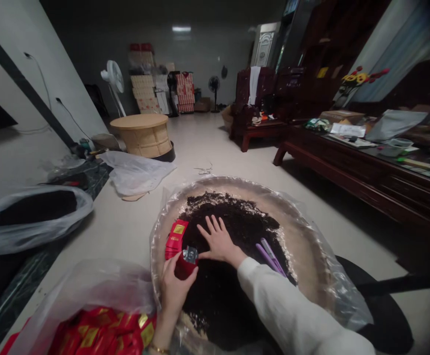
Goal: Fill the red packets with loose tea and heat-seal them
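My left hand (176, 286) grips a small red foil packet (185, 266), its silvery open top facing up, over the left side of a round tray (311, 261) lined with clear plastic. My right hand (217, 242) is spread flat, palm down, on a heap of dark, loose, tea-like leaves (224, 296) in the tray. Its thumb reaches close to the packet. Beside my left hand, several red packets (175, 237) with gold labels lie in an overlapping row along the rim. A purple two-armed tool, like a hair straightener (271, 257), rests on the leaves at the right.
At lower left, a clear plastic bag (89, 276) holds many red packets (104, 330). Another bag (85, 202) of dark material stands farther left. A round wooden stand (141, 135), a white fan (114, 76) and a dark wooden table (347, 167) are beyond the tray.
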`<action>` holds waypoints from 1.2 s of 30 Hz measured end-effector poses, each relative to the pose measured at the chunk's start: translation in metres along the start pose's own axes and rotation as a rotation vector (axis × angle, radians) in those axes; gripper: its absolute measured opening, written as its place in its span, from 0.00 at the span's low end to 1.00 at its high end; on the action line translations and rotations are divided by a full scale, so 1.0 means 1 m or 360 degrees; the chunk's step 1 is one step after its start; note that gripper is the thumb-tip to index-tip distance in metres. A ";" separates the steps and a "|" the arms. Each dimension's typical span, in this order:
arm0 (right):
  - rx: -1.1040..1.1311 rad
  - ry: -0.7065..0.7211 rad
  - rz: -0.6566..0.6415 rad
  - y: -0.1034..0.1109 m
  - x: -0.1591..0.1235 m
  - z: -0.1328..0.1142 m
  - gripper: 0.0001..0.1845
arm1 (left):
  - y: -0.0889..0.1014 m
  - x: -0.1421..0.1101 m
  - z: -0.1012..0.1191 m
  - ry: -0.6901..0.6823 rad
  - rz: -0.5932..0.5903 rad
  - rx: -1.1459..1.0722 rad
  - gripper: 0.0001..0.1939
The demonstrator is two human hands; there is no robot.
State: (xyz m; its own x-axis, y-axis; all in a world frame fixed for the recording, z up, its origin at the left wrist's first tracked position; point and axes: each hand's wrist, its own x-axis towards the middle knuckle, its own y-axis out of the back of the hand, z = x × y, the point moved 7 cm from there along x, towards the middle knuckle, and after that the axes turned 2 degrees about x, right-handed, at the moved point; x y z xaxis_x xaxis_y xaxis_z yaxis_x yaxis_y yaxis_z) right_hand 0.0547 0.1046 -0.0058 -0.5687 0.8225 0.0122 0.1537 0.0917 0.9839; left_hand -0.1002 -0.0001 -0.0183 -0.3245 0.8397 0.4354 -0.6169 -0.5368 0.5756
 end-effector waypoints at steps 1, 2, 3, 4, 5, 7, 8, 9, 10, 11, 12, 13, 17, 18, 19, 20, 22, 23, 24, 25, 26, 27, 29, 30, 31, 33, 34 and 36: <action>-0.0046 -0.0007 -0.0054 -0.003 0.009 -0.003 0.53 | 0.000 0.000 0.000 0.0001 0.0003 -0.0017 0.26; -0.0085 -0.0009 -0.0108 -0.006 0.016 -0.006 0.51 | 0.000 -0.001 0.001 0.0004 0.0007 -0.0035 0.26; -0.0119 0.0005 -0.0163 -0.008 0.021 -0.010 0.48 | 0.000 -0.001 0.001 0.0008 0.0010 -0.0052 0.26; -0.0145 0.0048 -0.0211 -0.010 0.025 -0.015 0.46 | 0.000 -0.002 0.001 0.0013 0.0012 -0.0067 0.26; -0.0162 0.0115 -0.0242 -0.013 0.025 -0.022 0.43 | -0.001 -0.002 0.002 0.0018 0.0009 -0.0076 0.26; -0.0175 0.0293 -0.0257 -0.016 0.020 -0.036 0.39 | -0.002 -0.002 0.002 0.0025 0.0000 -0.0087 0.26; -0.0181 0.0381 -0.0239 -0.017 0.014 -0.042 0.37 | -0.002 -0.002 0.002 0.0026 -0.0003 -0.0092 0.26; -0.0187 0.0461 -0.0211 -0.018 0.007 -0.047 0.35 | -0.002 -0.001 0.003 0.0025 -0.0006 -0.0097 0.25; -0.0196 0.0526 -0.0179 -0.018 0.000 -0.050 0.31 | -0.002 0.000 0.003 0.0024 -0.0009 -0.0102 0.25; -0.0203 0.0577 -0.0146 -0.017 -0.008 -0.051 0.28 | -0.002 0.001 0.004 0.0027 -0.0012 -0.0107 0.25; -0.0207 0.0613 -0.0111 -0.014 -0.016 -0.049 0.24 | -0.002 0.002 0.005 0.0030 -0.0017 -0.0110 0.25; -0.0206 0.0634 -0.0079 -0.011 -0.023 -0.046 0.21 | -0.002 0.002 0.006 0.0034 -0.0026 -0.0110 0.25; -0.0164 0.0555 0.0003 0.006 -0.039 -0.023 0.18 | -0.003 0.003 0.011 0.0024 -0.0051 -0.0083 0.25; -0.0150 0.0494 0.0012 0.010 -0.040 -0.017 0.18 | -0.003 0.003 0.012 0.0014 -0.0054 -0.0076 0.25; -0.0135 0.0430 0.0019 0.013 -0.040 -0.012 0.18 | -0.004 0.002 0.013 0.0005 -0.0058 -0.0071 0.25; -0.0125 0.0368 0.0029 0.015 -0.039 -0.008 0.18 | -0.004 0.002 0.014 -0.0003 -0.0058 -0.0069 0.25; -0.0116 0.0267 0.0062 0.016 -0.036 -0.005 0.21 | -0.004 0.002 0.015 -0.0008 -0.0062 -0.0069 0.25; -0.0113 0.0230 0.0078 0.014 -0.033 -0.005 0.25 | -0.003 0.002 0.015 -0.0005 -0.0061 -0.0069 0.25; -0.0108 0.0199 0.0086 0.012 -0.029 -0.007 0.31 | -0.003 0.003 0.015 0.0000 -0.0056 -0.0069 0.25; -0.0100 0.0169 0.0081 0.009 -0.024 -0.010 0.36 | -0.002 0.003 0.016 0.0006 -0.0047 -0.0072 0.25; -0.0092 0.0141 0.0058 0.005 -0.019 -0.013 0.40 | -0.001 0.003 0.016 0.0010 -0.0039 -0.0076 0.25; -0.0085 0.0117 0.0022 0.000 -0.012 -0.015 0.41 | 0.000 0.004 0.016 0.0012 -0.0031 -0.0083 0.25; -0.0093 0.0073 -0.0052 -0.007 0.002 -0.020 0.41 | 0.000 0.004 0.016 0.0014 -0.0022 -0.0096 0.25; -0.0109 0.0047 -0.0084 -0.009 0.010 -0.022 0.40 | 0.000 0.004 0.016 0.0015 -0.0018 -0.0099 0.25; -0.0130 0.0021 -0.0110 -0.011 0.018 -0.023 0.39 | 0.000 0.003 0.016 0.0018 -0.0014 -0.0100 0.26; -0.0164 -0.0005 -0.0148 -0.013 0.031 -0.025 0.37 | 0.000 0.003 0.014 0.0023 -0.0009 -0.0105 0.26; -0.0172 0.0011 -0.0163 -0.014 0.035 -0.028 0.34 | 0.001 0.003 0.013 0.0024 -0.0008 -0.0111 0.26; -0.0169 0.0112 -0.0177 -0.016 0.036 -0.035 0.26 | 0.001 0.004 0.011 0.0026 -0.0016 -0.0125 0.26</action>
State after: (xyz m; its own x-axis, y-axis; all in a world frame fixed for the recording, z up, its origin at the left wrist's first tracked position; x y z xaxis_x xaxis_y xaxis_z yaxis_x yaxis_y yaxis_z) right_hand 0.0035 0.1135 -0.0150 -0.6334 0.7687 -0.0890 0.0026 0.1171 0.9931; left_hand -0.0942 0.0016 -0.0081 -0.3295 0.8466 0.4180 -0.6742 -0.5209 0.5236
